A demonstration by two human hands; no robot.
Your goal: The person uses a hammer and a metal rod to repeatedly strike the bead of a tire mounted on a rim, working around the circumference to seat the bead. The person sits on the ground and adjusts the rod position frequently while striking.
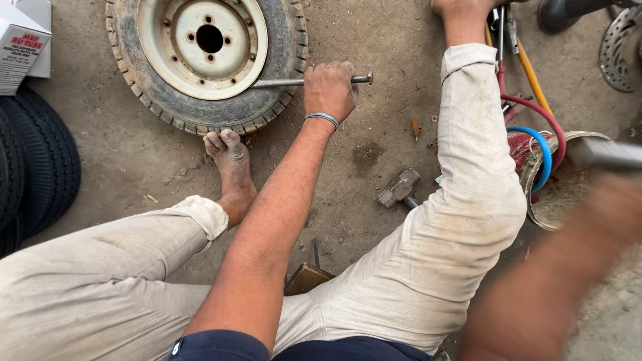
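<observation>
Tyre lever (pixel 294 81), a grey metal bar, lies wedged between the cream wheel rim (pixel 200 43) and its worn tyre (pixel 267 107) on the dirt floor (pixel 134 154). We see a white carton with a red label (pixel 19 47) at the upper left, above stacked black tyres (pixel 33 167). Our left hand (pixel 329 89) is clamped on the bar, arm straight. Our right hand (pixel 602 200) is blurred; we cannot tell its grip. A hammer (pixel 400 188) lies nearby.
</observation>
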